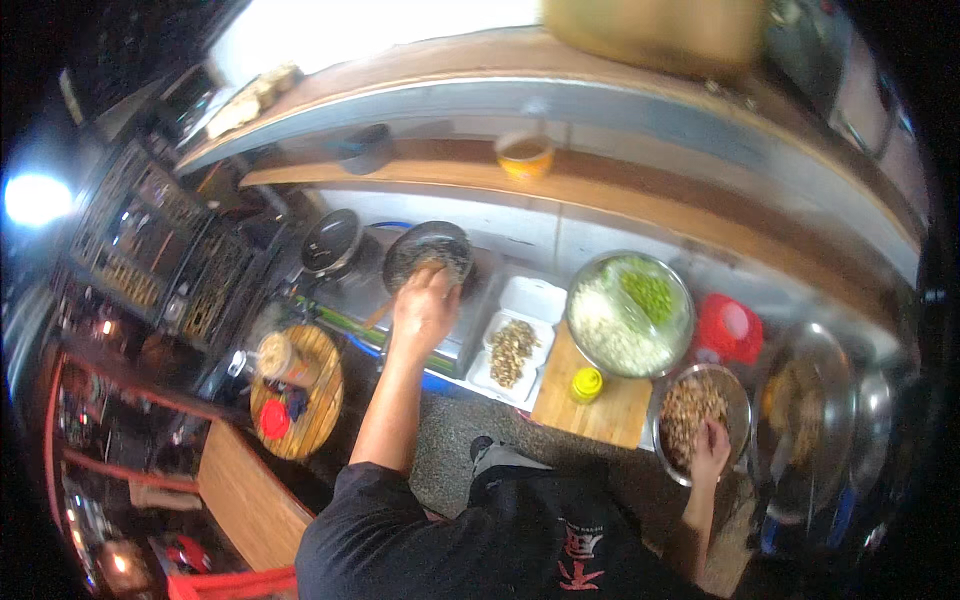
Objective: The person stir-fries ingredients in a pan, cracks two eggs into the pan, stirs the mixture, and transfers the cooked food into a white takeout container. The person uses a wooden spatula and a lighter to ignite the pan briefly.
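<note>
My left hand [427, 304] reaches over a dark frying pan [409, 251], fingers pointing down at its inside. Blur hides whether anything is between those fingers. At the right, my right hand [709, 450] is over a steel bowl [658, 442] of chopped brown food [694, 405]. Its fingers are bunched at the food, and I cannot make out what they hold. Between the hands sits an open white foam takeaway box [529, 296] with chopped food [512, 352] in its lower half. A larger steel bowl [574, 341] contains white diced pieces [611, 322] and chopped greens [651, 292] in clear plastic.
A yellow-capped container [586, 384] stands on a wooden cutting board [559, 397]. Behind the small bowl is a red container [727, 330]; farther right is a large metal pan [832, 382]. Another dark pan [330, 240] sits left. A round wooden stool [322, 375] carries jars. Shelves [600, 202] overhang the counter.
</note>
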